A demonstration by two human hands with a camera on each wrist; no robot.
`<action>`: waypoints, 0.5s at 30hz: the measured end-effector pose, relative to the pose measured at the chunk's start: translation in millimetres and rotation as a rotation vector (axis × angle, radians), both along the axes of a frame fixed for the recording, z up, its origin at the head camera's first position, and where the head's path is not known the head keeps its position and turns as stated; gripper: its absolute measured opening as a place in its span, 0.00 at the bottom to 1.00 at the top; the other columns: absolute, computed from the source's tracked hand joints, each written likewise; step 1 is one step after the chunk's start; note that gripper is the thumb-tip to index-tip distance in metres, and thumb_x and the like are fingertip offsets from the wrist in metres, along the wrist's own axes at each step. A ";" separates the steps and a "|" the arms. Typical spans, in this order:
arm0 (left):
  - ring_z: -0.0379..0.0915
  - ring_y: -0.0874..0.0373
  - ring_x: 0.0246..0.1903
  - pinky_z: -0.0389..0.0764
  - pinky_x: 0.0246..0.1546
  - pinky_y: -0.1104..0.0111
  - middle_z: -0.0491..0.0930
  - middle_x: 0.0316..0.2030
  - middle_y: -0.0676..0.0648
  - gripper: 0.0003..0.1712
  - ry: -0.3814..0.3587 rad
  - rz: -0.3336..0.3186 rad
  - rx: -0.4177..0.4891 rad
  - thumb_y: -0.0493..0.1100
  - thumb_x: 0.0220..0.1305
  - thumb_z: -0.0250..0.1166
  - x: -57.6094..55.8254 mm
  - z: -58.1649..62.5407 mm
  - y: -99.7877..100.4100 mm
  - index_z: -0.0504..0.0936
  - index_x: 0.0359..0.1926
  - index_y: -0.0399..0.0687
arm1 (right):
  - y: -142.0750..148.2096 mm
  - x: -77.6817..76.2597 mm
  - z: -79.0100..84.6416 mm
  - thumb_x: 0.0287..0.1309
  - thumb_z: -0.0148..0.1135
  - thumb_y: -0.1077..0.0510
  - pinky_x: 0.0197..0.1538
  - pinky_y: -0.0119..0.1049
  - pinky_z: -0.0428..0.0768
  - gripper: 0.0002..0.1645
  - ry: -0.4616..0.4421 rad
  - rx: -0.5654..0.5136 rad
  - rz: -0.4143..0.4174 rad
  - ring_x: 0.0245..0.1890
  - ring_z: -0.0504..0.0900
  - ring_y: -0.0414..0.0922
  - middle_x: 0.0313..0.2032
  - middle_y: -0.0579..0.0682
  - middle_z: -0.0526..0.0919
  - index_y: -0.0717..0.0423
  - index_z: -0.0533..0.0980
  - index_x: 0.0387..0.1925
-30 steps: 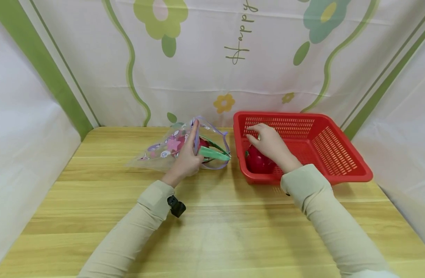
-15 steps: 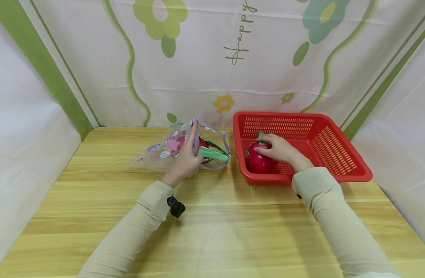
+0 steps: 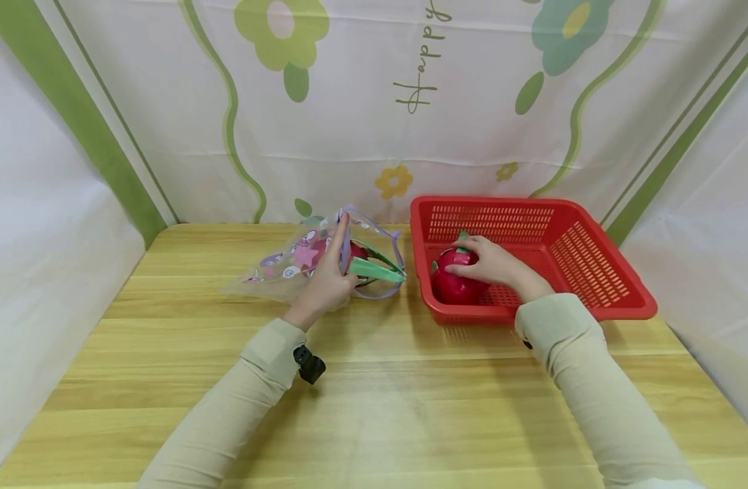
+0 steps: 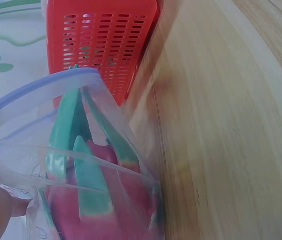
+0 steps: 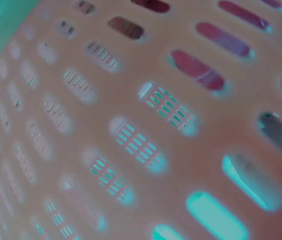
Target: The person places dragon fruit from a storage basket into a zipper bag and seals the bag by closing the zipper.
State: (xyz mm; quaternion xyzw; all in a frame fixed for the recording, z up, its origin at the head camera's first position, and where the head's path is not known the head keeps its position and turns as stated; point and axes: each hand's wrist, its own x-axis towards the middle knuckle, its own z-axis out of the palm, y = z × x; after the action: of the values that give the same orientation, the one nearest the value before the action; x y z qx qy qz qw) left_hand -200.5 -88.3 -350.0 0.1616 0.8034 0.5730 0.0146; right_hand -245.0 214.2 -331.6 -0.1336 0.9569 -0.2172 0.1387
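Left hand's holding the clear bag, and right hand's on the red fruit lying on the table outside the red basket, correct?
One slip: the head view shows the red fruit inside the red basket, under the right hand, not outside it.

On the desk (image 3: 374, 421): a bag (image 3: 274, 273) at the left hand (image 3: 326, 280), a fruit (image 4: 95, 226) seemingly inside; a basket (image 3: 594, 268) around the right hand (image 3: 494, 261), a second fruit (image 3: 456, 285) under its fingers.
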 end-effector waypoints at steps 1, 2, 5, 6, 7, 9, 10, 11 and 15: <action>0.30 0.46 0.76 0.63 0.67 0.47 0.32 0.77 0.51 0.61 0.000 0.000 -0.002 0.23 0.49 0.51 0.2 0.2 -0.1 0.32 0.75 0.66 | 0.4 0.4 0.0 0.57 0.61 0.43 0.57 0.60 0.76 0.43 -0.014 0.001 0.011 0.63 0.63 0.67 0.70 0.68 0.53 0.58 0.61 0.68; 0.31 0.46 0.76 0.62 0.67 0.47 0.32 0.77 0.51 0.61 0.001 0.001 -0.005 0.24 0.49 0.51 0.4 0.4 -0.1 0.32 0.75 0.66 | 1.0 0.4 -0.6 0.57 0.61 0.43 0.57 0.60 0.76 0.44 -0.028 -0.003 0.021 0.63 0.63 0.67 0.70 0.67 0.51 0.57 0.59 0.69; 0.31 0.45 0.76 0.63 0.66 0.47 0.32 0.77 0.51 0.61 0.003 0.004 -0.013 0.24 0.48 0.51 1.4 1.0 -0.4 0.32 0.75 0.66 | 3.2 0.4 -2.5 0.55 0.63 0.43 0.59 0.61 0.74 0.48 -0.053 -0.013 0.045 0.64 0.63 0.68 0.72 0.66 0.47 0.56 0.56 0.71; 0.32 0.45 0.76 0.64 0.66 0.47 0.32 0.77 0.51 0.61 0.004 0.004 -0.016 0.24 0.48 0.51 1.6 1.0 -0.5 0.32 0.75 0.66 | 3.7 0.4 -3.1 0.54 0.64 0.43 0.59 0.61 0.74 0.49 -0.055 -0.016 0.045 0.64 0.63 0.67 0.72 0.66 0.46 0.56 0.55 0.71; 0.32 0.45 0.76 0.63 0.66 0.46 0.32 0.77 0.51 0.61 0.005 0.003 -0.019 0.24 0.48 0.50 1.7 1.0 -0.6 0.31 0.75 0.66 | 4.1 0.4 -3.6 0.54 0.64 0.44 0.59 0.61 0.74 0.49 -0.053 -0.017 0.046 0.64 0.63 0.68 0.72 0.66 0.46 0.56 0.55 0.71; 0.31 0.45 0.76 0.63 0.67 0.47 0.32 0.77 0.51 0.61 0.005 0.002 -0.016 0.24 0.48 0.50 1.9 1.1 -0.5 0.32 0.75 0.66 | 4.8 0.1 -4.6 0.53 0.65 0.44 0.59 0.62 0.74 0.49 -0.039 -0.009 0.039 0.63 0.63 0.68 0.72 0.66 0.47 0.56 0.56 0.71; 0.31 0.45 0.76 0.63 0.67 0.47 0.32 0.77 0.51 0.60 0.006 0.001 -0.017 0.24 0.48 0.50 1.7 0.8 -0.6 0.31 0.75 0.66 | 4.7 0.2 -4.7 0.53 0.65 0.43 0.58 0.62 0.74 0.49 -0.029 -0.002 0.035 0.63 0.64 0.68 0.72 0.66 0.48 0.57 0.56 0.71; 0.31 0.45 0.76 0.62 0.67 0.47 0.32 0.77 0.51 0.60 0.006 0.001 -0.017 0.24 0.49 0.50 1.6 0.6 -0.6 0.31 0.75 0.66 | 5.0 0.1 -5.1 0.53 0.65 0.43 0.58 0.62 0.74 0.49 -0.018 0.006 0.029 0.63 0.64 0.67 0.71 0.67 0.49 0.57 0.56 0.70; 0.31 0.45 0.76 0.64 0.67 0.48 0.32 0.77 0.51 0.60 0.002 0.001 -0.017 0.24 0.49 0.50 1.6 0.7 -0.3 0.31 0.75 0.66 | 5.9 1.1 -4.5 0.54 0.64 0.42 0.58 0.62 0.74 0.48 0.003 0.026 -0.019 0.62 0.64 0.66 0.69 0.67 0.53 0.59 0.57 0.69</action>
State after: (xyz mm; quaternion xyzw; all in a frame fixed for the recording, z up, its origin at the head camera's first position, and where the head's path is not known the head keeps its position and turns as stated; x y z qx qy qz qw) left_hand -198.9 -88.6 -349.2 0.1617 0.8084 0.5658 0.0148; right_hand -243.9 220.2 -336.1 -0.1230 0.9611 -0.2060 0.1369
